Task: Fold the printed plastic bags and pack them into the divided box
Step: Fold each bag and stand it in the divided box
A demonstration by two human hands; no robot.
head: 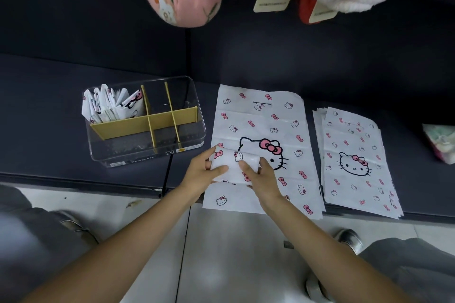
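A small folded bag (235, 163) is gripped at its left edge by the left hand (200, 174) and at its right by the right hand (261, 179), above a flat printed bag (261, 125) on the dark worktop (49, 96); folded bags (110, 103) are packed in the far-left compartment of the divided box (145, 120); a stack of bags (354, 162) is laid just beside, to the right.

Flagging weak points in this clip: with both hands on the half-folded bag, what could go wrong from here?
1. The small folded white printed plastic bag, pinched by the left hand and right hand, may spring open; the film looks slippery.
2. The flat printed bag beneath overhangs the dark bench edge and could slide off.
3. The far-left compartment of the clear divided box already looks crammed with folded bags; another might not fit there.
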